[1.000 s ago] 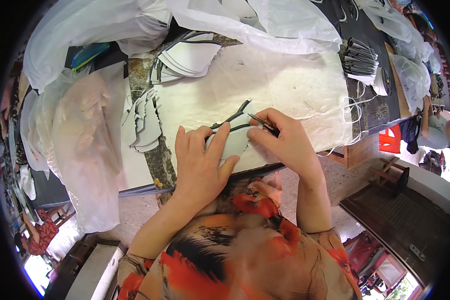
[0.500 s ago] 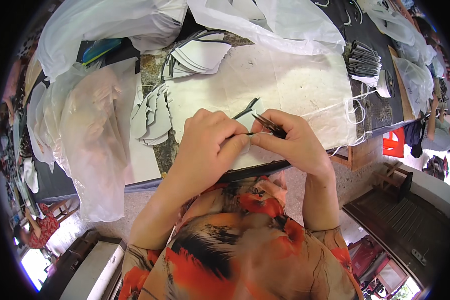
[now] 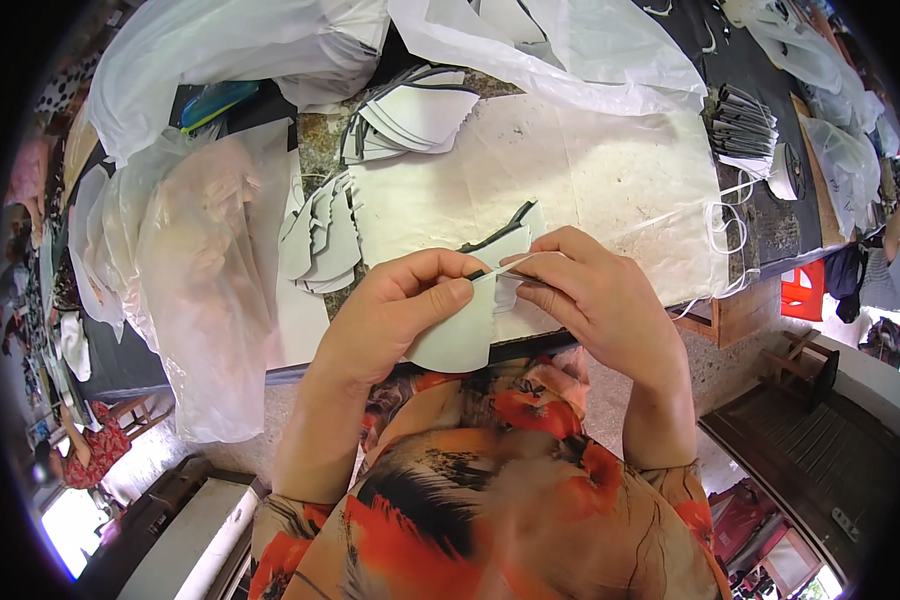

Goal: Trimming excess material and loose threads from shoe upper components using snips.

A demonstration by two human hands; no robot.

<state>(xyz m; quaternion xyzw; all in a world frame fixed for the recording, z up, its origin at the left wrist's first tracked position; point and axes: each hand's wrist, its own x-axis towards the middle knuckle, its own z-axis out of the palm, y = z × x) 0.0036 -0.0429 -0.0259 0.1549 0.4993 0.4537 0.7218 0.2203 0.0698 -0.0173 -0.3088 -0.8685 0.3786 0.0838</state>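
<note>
Over the table's near edge, my left hand (image 3: 395,310) pinches the top edge of a curved white panel (image 3: 462,335) between thumb and fingers. Dark binding shows at that edge, by the thumb. My right hand (image 3: 605,300) is closed close beside it, its fingertips on a thin white cord (image 3: 642,226) that meets the panel's edge and trails off rightward. A dark metal sliver shows under the right fingers; the rest of that tool is hidden in the hand. Just beyond my hands lies another white piece with a dark edging strip (image 3: 500,236).
A pale sheet (image 3: 570,150) covers the work table. Dark-edged white panels lie in a fan (image 3: 410,115) and a second stack (image 3: 322,240) on the left. Plastic bags (image 3: 205,270) bulge at left and back. Right: bundled dark-edged pieces (image 3: 745,125), a spool (image 3: 786,170), loose cord loops (image 3: 727,225).
The dark-handled snips that showed in my right hand are now mostly hidden. My hands have shifted slightly toward me, the white panel shows below the left, and the right fingers are on the white cord.
</note>
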